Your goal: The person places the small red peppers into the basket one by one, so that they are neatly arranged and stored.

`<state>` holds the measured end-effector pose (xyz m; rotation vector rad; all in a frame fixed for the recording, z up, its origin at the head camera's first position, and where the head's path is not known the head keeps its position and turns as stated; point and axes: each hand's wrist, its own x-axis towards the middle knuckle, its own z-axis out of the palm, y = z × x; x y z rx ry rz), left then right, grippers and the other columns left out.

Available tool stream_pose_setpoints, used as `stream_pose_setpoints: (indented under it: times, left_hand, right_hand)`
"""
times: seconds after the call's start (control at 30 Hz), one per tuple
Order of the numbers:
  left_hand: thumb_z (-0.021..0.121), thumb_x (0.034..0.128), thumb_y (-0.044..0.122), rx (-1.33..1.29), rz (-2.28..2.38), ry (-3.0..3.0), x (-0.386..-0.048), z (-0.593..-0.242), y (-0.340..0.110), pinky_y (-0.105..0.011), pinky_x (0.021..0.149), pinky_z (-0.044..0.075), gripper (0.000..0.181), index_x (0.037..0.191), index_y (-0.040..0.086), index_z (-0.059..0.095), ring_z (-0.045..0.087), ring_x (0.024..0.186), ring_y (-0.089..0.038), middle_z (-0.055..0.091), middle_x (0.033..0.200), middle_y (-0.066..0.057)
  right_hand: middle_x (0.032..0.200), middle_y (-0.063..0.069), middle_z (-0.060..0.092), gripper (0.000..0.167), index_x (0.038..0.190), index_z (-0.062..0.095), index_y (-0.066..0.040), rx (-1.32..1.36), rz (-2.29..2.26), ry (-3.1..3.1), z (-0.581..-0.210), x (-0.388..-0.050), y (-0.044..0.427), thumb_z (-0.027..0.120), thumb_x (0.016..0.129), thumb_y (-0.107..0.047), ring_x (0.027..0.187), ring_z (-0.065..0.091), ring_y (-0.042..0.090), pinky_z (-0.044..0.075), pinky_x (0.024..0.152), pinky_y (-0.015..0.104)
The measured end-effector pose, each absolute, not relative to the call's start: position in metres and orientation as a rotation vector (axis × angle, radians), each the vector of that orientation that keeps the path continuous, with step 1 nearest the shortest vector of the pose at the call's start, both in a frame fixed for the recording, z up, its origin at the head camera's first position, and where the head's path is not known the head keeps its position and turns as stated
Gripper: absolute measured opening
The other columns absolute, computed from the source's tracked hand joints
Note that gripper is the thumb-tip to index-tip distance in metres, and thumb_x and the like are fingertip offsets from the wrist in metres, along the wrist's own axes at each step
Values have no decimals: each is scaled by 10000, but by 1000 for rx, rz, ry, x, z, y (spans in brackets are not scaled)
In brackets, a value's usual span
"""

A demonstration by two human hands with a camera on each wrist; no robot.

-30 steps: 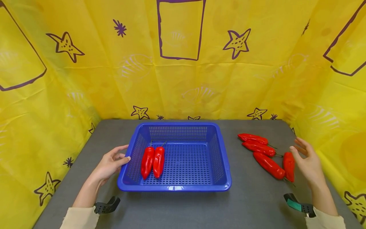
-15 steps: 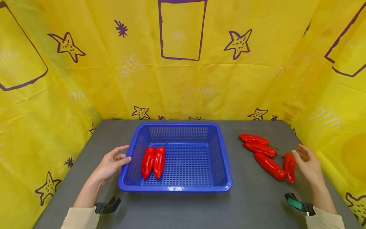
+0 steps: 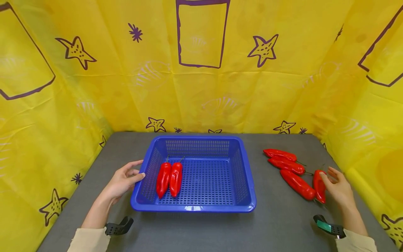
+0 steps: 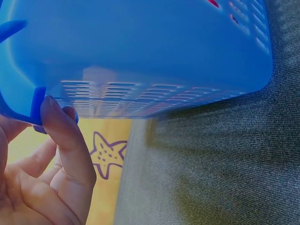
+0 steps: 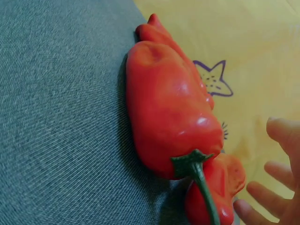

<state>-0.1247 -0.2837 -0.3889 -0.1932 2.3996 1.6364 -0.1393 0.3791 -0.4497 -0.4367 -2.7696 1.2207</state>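
Observation:
A blue plastic basket (image 3: 201,208) sits on the grey table with two red peppers inside, a left one (image 3: 163,180) and a right one (image 3: 175,179). My left hand (image 3: 121,180) holds its left rim, thumb on top; in the left wrist view the fingers (image 4: 70,145) curl at the edge. At the right, my right hand (image 3: 340,187) hovers beside an upright-lying red pepper (image 3: 319,187), thumb over its edge in the head view. The right wrist view shows that pepper (image 5: 218,187) next to my spread fingers (image 5: 267,199), with no clear grip.
Left of that pepper lie a long red pepper (image 3: 297,184), another red pepper (image 3: 286,165) and the farthest red pepper (image 3: 279,154). Yellow patterned cloth (image 3: 201,98) encloses the grey table (image 3: 267,224) at the back and sides.
My right hand has lowered toward the rightmost pepper, its thumb now over the pepper's edge. The left hand stays at the basket rim, and the peppers in the basket keep their places.

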Motion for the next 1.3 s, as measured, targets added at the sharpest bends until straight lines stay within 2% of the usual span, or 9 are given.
stream_pose_setpoints:
  times: [0.23,0.5,0.6,0.67,0.73,1.3]
  left_hand:
    - [615,886,227,-196,1644,2394,-125,-388,-283,-374,713,553,641,1427,110,291,636,806,-227,568,1048,-193]
    - [611,889,229,-196,1634,2407,-124,-388,-283,-383,724,551,637,1425,104,292,637,812,-225,576,1044,-189]
    - [609,891,224,-195,1640,2406,-124,-388,-283,-381,715,553,633,1425,101,291,638,806,-226,577,1036,-186]
    - [609,891,224,-192,1643,2404,-124,-388,-283,-376,709,553,634,1425,101,290,637,802,-226,576,1034,-186]
    - [610,890,225,-191,1646,2402,-124,-388,-283,-372,707,553,634,1424,102,292,636,800,-226,574,1033,-187]
    - [628,874,256,-225,1607,2419,-124,-388,-283,-403,744,545,639,1413,118,314,636,815,-239,568,1047,-200]
  right_hand:
    - [1327,402,315,725,1412,163,90,-423,1209,-2828,-455,-140,381,423,940,-395,1129,372,519,329,554,60]
    - [1324,410,303,790,1417,110,100,-398,1160,-2902,-460,-141,382,453,925,-415,1124,391,523,376,638,207]
    - [1329,420,279,809,1419,80,102,-375,1173,-2922,-461,-141,382,470,922,-404,1135,377,541,457,749,393]
    - [1328,425,268,820,1418,64,105,-362,1167,-2938,-462,-142,382,476,921,-401,1136,369,549,427,826,524]
    - [1324,429,262,831,1415,52,111,-355,1163,-2950,-461,-142,382,482,919,-399,1133,365,554,367,873,600]
    - [1292,423,303,834,1393,99,136,-362,1016,-3037,-458,-147,384,484,912,-426,1104,396,536,388,838,595]
